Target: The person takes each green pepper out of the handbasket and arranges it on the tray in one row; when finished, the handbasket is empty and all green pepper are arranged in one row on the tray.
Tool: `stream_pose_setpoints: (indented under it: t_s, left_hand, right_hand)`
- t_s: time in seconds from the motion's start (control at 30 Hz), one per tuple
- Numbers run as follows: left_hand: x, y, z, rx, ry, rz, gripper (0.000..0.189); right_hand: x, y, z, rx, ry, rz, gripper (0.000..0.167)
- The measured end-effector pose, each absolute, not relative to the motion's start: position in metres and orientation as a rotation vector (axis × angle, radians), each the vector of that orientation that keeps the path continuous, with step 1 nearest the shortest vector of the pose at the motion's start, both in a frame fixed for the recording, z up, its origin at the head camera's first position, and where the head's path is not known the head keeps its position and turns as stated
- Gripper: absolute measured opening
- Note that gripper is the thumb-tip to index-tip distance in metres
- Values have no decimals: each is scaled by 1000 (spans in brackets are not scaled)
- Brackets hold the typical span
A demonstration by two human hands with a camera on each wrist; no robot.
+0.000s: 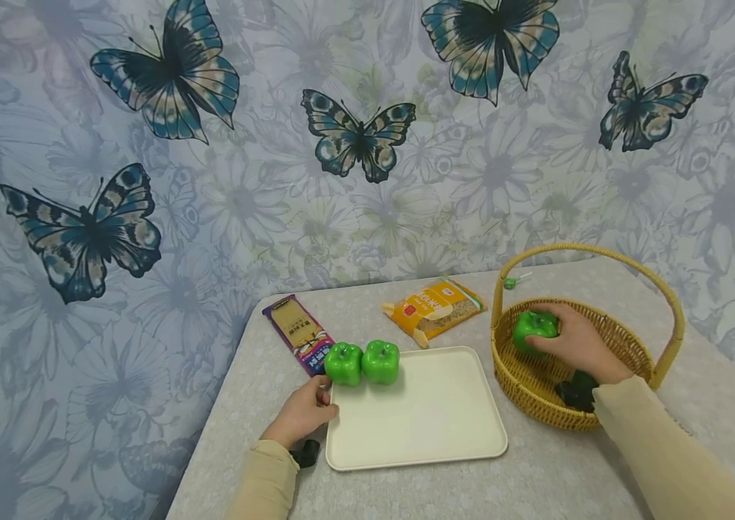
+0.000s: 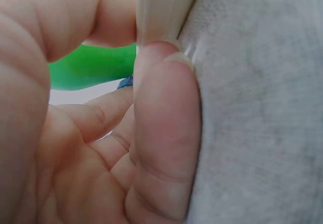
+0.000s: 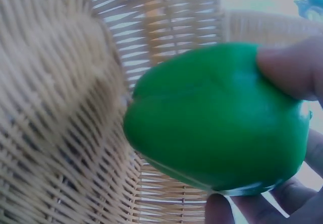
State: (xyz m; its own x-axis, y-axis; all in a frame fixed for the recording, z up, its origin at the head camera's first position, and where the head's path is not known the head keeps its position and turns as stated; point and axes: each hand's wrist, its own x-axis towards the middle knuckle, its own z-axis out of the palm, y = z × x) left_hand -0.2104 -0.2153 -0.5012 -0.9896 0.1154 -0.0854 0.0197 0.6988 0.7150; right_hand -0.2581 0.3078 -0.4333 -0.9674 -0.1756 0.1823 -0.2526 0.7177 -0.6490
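A green bell pepper [image 1: 531, 332] is in my right hand [image 1: 578, 345], inside the yellow woven basket [image 1: 539, 408]. In the right wrist view thumb and fingers grip this glossy pepper [image 3: 217, 118] around one end, close to the wicker wall. My left hand [image 1: 304, 413] is at the left edge of a cream tray [image 1: 432, 419]. Up close, the left wrist view has its fingers pinching the tray's rim [image 2: 166, 12]. Two more green bell peppers [image 1: 343, 363] [image 1: 381, 362] stand side by side in the tray's far left corner.
Behind the tray lies an orange packet [image 1: 435, 309]. A purple packet of noodles [image 1: 298, 332] lies at the back left, partly behind the peppers. The basket's tall handle [image 1: 588, 249] arches over the right hand. A small green item [image 1: 510, 283] lies behind the basket, near the papered wall.
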Motion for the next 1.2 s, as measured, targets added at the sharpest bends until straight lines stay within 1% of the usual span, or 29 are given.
stream_pose_setpoints:
  t_s: [0.17, 0.3, 0.4, 0.53, 0.7, 0.87, 1.03, 1.2]
  left_hand:
    - [-209, -215, -499, 113, 2771, 1186, 58]
    - [-208, -215, -499, 111, 2760, 1186, 59]
    - [-207, -214, -499, 116, 2757, 1191, 60]
    - [-207, -214, -498, 120, 2765, 1193, 58]
    - [-208, -215, -498, 127, 2773, 1183, 56]
    - [-207, -217, -500, 143, 2773, 1178, 57]
    - [-207, -217, -500, 143, 2775, 1177, 58]
    - [-209, -218, -499, 152, 2773, 1174, 56]
  right_hand:
    - [-257, 307, -423, 318, -2802, 1117, 75]
    - [-247, 302, -409, 326, -2803, 1114, 75]
    - [-235, 289, -396, 409, -2749, 1170, 70]
    - [-222, 256, -386, 573, -2641, 1273, 64]
    - [-220, 207, -397, 722, -2614, 1310, 61]
    - [-228, 166, -417, 842, -2628, 1326, 62]
    - [-239, 142, -430, 885, -2655, 1330, 63]
    - [-249, 131, -437, 888, -2710, 1267, 62]
